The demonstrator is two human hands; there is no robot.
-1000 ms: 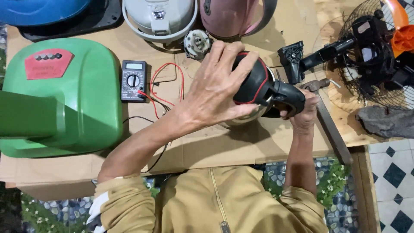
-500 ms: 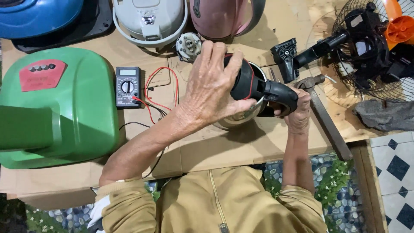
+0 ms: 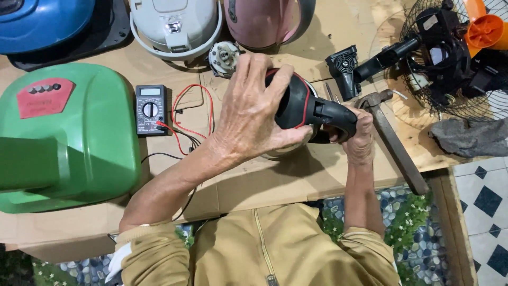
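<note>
A black electric kettle with a red trim ring and a shiny steel body stands on the cardboard-covered table in front of me. My left hand is spread over its lid and upper body, pressing on it. My right hand is wrapped around the kettle's black handle at the right side. Both arms wear mustard-yellow sleeves.
A multimeter with red and black leads lies left of the kettle, beside a large green casing. A white cooker, small motor, pink kettle, hammer, dismantled fan and grey cloth surround it.
My view has shifted slightly left and down. My left hand has slid a little further over the kettle's lid, while my right hand keeps hold of the handle.
</note>
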